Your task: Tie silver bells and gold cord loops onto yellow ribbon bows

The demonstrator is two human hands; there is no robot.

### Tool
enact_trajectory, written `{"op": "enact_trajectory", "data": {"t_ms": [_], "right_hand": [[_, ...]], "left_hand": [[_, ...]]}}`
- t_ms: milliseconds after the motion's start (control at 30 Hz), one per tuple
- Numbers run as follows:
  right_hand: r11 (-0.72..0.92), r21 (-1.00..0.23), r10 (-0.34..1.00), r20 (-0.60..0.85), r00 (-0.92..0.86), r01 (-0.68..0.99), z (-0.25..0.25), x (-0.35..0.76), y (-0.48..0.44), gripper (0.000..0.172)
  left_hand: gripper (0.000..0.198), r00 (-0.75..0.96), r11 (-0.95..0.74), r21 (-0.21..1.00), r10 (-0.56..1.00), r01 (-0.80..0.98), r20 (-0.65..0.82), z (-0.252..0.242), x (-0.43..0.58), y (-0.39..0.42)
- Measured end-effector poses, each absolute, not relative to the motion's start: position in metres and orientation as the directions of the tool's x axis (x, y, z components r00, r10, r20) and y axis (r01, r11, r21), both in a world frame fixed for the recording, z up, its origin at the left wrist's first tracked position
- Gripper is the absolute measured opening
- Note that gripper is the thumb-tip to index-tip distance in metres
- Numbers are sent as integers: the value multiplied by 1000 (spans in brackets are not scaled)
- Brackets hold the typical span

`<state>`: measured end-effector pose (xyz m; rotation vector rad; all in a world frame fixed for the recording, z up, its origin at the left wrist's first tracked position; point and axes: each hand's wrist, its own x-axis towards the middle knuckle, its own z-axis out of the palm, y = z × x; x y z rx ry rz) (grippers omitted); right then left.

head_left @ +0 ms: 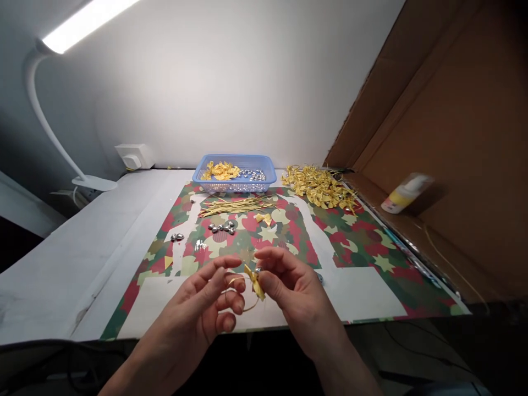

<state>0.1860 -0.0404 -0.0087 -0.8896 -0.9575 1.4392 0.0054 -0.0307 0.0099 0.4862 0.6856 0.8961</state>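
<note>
Both my hands meet over the near edge of the table. My right hand point(289, 286) pinches a small gold ribbon bow point(254, 281) with a silver bead at its top. My left hand point(210, 300) has its fingers curled around a thin gold cord loop point(239, 294) that hangs from the bow. Farther back on the patterned mat point(355, 242) lie a bundle of gold cords point(235, 206), several silver beads point(221, 227) and one loose gold bow point(264, 219).
A blue basket point(234, 173) with gold bows and silver beads stands at the back. A pile of gold bows point(319, 187) lies at its right. A cardboard wall point(454, 137) with a plastic bottle point(406, 192) closes the right side. A white lamp point(53, 137) stands left.
</note>
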Motion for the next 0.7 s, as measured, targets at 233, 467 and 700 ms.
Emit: {"op": "enact_trajectory", "data": {"t_ms": [233, 467, 700], "right_hand": [[-1, -969, 1000, 0, -3, -245, -8, 203, -39, 42], [95, -993, 992, 88, 93, -76, 17, 223, -39, 28], [81, -996, 996, 81, 31, 23, 34, 215, -28, 11]], "left_hand": [[28, 469, 579, 620, 809, -529, -356, 36, 14, -26], [26, 419, 517, 736, 841, -437, -342, 63, 30, -4], [49, 425, 308, 898, 891, -313, -157, 48, 55, -6]]}}
